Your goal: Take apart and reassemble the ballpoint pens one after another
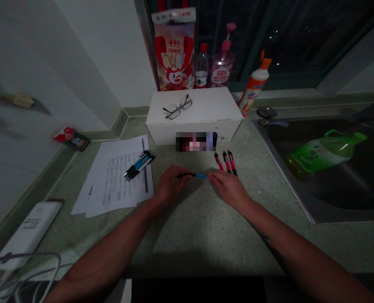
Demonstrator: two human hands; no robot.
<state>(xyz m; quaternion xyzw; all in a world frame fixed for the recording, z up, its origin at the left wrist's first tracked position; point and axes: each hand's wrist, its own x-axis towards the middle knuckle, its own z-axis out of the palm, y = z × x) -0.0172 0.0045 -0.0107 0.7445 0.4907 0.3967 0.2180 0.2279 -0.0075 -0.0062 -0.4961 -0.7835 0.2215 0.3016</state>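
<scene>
A blue and black pen [199,175] is held level between my two hands above the green speckled counter [187,235]. My left hand [171,183] pinches its black end, and my right hand [226,185] pinches the other end. Just beyond my right hand lie three red and black pens [226,161], side by side. To the left, several blue, white and black pens [139,165] are bunched together on printed sheets of paper [111,176].
Behind my hands stands a white box [163,132] with eyeglasses [178,107] on top. At right, a green bottle [326,151] lies in the sink [303,212]. A white power strip [30,231] with cables is at left; bottles stand behind.
</scene>
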